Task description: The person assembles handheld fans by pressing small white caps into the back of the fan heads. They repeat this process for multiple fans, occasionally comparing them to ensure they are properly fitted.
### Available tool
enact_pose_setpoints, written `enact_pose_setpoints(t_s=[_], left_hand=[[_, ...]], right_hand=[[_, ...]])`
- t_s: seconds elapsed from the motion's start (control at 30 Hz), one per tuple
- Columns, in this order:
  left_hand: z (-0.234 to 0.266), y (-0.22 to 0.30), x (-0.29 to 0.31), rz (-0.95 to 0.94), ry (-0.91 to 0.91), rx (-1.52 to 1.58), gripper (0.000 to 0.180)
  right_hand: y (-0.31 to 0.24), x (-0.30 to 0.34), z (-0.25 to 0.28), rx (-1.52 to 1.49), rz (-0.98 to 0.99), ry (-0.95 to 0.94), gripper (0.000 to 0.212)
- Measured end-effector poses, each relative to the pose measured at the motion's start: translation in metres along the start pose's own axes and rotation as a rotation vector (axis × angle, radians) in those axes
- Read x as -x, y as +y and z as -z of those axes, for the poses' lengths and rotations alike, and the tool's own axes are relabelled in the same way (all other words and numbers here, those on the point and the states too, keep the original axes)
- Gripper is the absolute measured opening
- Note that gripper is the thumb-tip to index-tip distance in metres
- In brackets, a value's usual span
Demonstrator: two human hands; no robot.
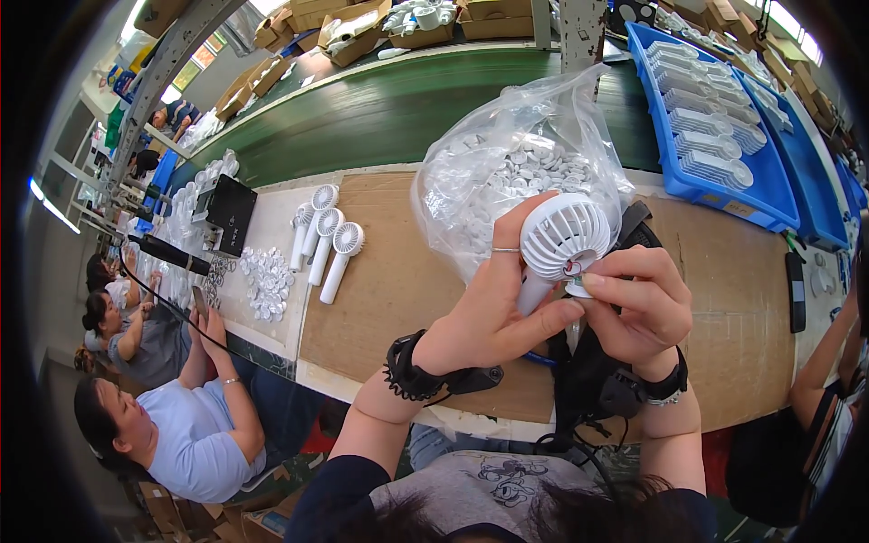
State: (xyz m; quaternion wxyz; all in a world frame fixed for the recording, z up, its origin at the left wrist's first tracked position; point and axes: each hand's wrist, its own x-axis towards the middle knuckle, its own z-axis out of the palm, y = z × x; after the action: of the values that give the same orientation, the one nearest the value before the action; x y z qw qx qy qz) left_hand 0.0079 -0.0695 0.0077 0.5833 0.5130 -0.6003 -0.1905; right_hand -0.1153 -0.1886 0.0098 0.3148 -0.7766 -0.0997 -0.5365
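White fan (563, 240) gripped by its handle in the left hand (489, 312), right hand (638, 303) pinching a small part at its hub, above the surface (380, 271).

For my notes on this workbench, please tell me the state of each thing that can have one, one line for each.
Left hand: closed around the white handheld fan, held up above the bench.
Right hand: fingers pinched at the fan head's lower rim.
Clear plastic bag: full of small white parts, upright.
Three white fans: lying flat, side by side.
Blue tray: loaded with white fans in a row.
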Motion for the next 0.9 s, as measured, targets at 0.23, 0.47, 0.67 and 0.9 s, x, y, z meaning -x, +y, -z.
enact_pose_setpoints(t_s=[0.23, 0.47, 0.67, 0.9], left_hand=[[-0.0015, 0.0022, -0.0001, -0.01, 0.038, 0.034, 0.061], [-0.0045, 0.0045, 0.0005, 0.045, 0.095, 0.03, 0.055], [-0.003, 0.005, 0.0029, 0.07, 0.085, -0.046, 0.047], [-0.0029, 0.005, 0.0032, 0.08, 0.091, -0.084, 0.045]], right_hand=[[-0.0012, 0.0003, -0.0005, -0.058, -0.05, 0.011, 0.024], [0.0019, 0.003, 0.0002, -0.121, -0.064, -0.01, 0.024], [0.0029, 0.0017, -0.0011, -0.109, -0.004, -0.013, 0.023], [0.0024, 0.0025, -0.0049, -0.124, -0.038, 0.039, 0.025]])
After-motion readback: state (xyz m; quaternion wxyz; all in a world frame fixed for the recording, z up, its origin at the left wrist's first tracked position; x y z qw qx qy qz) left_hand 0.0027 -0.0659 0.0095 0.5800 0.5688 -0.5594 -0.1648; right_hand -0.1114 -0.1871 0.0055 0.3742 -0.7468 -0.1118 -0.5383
